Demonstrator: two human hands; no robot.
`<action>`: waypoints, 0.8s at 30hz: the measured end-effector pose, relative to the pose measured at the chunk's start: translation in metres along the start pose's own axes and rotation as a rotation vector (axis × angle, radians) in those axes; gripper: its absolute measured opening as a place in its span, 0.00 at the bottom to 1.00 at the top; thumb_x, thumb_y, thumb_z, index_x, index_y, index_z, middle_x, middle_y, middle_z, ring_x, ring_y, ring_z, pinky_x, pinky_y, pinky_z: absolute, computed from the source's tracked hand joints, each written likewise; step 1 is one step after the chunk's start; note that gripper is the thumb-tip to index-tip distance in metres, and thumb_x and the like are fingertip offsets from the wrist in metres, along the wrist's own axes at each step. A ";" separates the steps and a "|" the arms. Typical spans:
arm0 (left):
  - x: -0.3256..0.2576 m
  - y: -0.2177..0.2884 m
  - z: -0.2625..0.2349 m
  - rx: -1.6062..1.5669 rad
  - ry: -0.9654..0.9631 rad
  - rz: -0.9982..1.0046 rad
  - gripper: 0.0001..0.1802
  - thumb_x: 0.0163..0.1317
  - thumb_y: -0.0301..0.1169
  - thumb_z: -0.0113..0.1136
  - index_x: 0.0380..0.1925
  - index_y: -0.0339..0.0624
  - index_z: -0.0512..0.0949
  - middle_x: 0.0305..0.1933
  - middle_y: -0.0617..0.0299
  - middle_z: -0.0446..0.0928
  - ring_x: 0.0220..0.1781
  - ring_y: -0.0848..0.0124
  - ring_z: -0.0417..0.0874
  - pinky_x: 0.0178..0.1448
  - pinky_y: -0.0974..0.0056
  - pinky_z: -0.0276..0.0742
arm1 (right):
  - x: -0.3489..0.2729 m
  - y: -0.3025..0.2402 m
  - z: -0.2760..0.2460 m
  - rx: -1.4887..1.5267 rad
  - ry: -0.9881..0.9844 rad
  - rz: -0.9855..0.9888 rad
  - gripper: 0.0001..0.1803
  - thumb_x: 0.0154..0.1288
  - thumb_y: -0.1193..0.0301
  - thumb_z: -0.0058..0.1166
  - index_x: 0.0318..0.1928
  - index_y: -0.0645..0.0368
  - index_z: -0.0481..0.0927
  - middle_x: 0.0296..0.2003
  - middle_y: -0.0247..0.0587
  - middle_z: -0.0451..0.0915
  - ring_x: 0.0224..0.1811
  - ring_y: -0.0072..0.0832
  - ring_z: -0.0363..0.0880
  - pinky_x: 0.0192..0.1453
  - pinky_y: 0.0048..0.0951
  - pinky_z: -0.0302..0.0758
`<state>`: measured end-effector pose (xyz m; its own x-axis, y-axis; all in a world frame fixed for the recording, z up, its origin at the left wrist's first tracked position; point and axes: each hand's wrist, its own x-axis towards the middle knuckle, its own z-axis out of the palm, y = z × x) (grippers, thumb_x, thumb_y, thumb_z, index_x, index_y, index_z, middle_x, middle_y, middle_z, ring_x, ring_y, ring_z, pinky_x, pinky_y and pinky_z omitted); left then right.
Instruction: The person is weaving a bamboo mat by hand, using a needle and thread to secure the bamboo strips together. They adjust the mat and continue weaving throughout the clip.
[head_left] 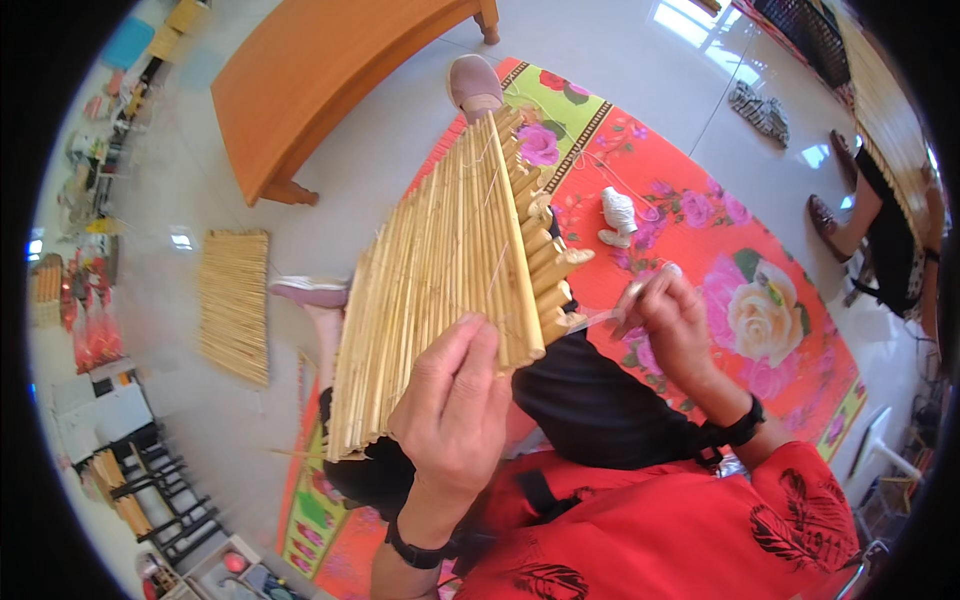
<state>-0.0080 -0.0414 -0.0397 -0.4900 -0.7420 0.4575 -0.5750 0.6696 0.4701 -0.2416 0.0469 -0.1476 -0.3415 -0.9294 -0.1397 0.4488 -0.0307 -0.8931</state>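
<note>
Where the wearer's red shirt (640, 530) and black trousers (610, 395) fill the near ground, both forearms reach out, a dark band at each wrist. Hands apart. Left hand (455, 405) on the near end of a reed mat (430, 260), fingertips drawn together against its face; cannot tell whether they pinch anything. Right hand (668, 310) off to the right, fingers curled closed on a thin pale strip (598, 319), too blurred to name, which extends toward the reed ends.

Reed mat slants over the lap, pale threads crossing it; thicker cane stubs (548, 262) jut out along its right edge. Beyond the right hand, a white thread bundle (619, 212) on a red floral floor mat (650, 130). Mauve shoe (474, 82) at the reed mat's far end. Left, on grey tiles, a second reed mat (235, 305); farther up, an orange-brown wooden table (330, 80). Far right, another person's legs (870, 225).
</note>
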 end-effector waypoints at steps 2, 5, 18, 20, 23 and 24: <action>0.016 -0.003 -0.014 0.066 0.039 -0.042 0.21 0.54 0.19 0.75 0.50 0.33 0.86 0.48 0.50 0.85 0.48 0.55 0.89 0.48 0.59 0.86 | 0.020 -0.027 0.006 0.034 0.060 -0.044 0.08 0.80 0.71 0.52 0.39 0.58 0.71 0.33 0.40 0.83 0.28 0.23 0.79 0.33 0.25 0.79; 0.043 -0.014 -0.042 0.033 0.121 -0.154 0.21 0.55 0.22 0.78 0.50 0.33 0.86 0.46 0.52 0.86 0.43 0.63 0.88 0.46 0.64 0.84 | 0.033 -0.070 0.036 -0.033 -0.109 -0.119 0.07 0.79 0.73 0.54 0.39 0.59 0.73 0.29 0.37 0.82 0.23 0.17 0.76 0.25 0.19 0.72; 0.096 -0.036 -0.097 -0.546 0.178 -0.464 0.26 0.61 0.18 0.73 0.59 0.26 0.78 0.53 0.55 0.84 0.52 0.72 0.84 0.60 0.66 0.79 | 0.082 -0.089 0.186 -0.047 -0.407 -0.269 0.07 0.69 0.72 0.64 0.38 0.63 0.82 0.25 0.39 0.79 0.25 0.29 0.76 0.30 0.30 0.73; 0.099 -0.040 -0.098 -0.554 0.164 -0.468 0.25 0.61 0.18 0.73 0.59 0.27 0.77 0.53 0.56 0.84 0.52 0.72 0.84 0.61 0.66 0.79 | 0.083 -0.083 0.191 -0.028 -0.383 -0.248 0.05 0.71 0.74 0.64 0.37 0.63 0.82 0.24 0.34 0.79 0.25 0.18 0.78 0.28 0.24 0.72; 0.102 -0.044 -0.096 -0.565 0.148 -0.446 0.24 0.62 0.19 0.73 0.57 0.26 0.78 0.51 0.55 0.85 0.51 0.73 0.85 0.59 0.67 0.80 | 0.085 -0.074 0.198 -0.091 -0.338 -0.368 0.04 0.70 0.76 0.64 0.39 0.64 0.83 0.25 0.32 0.80 0.26 0.15 0.80 0.28 0.21 0.73; 0.102 -0.045 -0.096 -0.566 0.145 -0.436 0.23 0.62 0.19 0.73 0.57 0.25 0.78 0.50 0.54 0.85 0.51 0.73 0.85 0.59 0.67 0.81 | 0.086 -0.071 0.201 -0.126 -0.324 -0.431 0.04 0.70 0.76 0.65 0.40 0.64 0.84 0.26 0.32 0.81 0.26 0.16 0.80 0.28 0.21 0.73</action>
<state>0.0306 -0.1439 0.0579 -0.1793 -0.9597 0.2165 -0.2515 0.2575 0.9330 -0.1372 -0.1043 -0.0103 -0.1924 -0.9087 0.3705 0.2158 -0.4075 -0.8873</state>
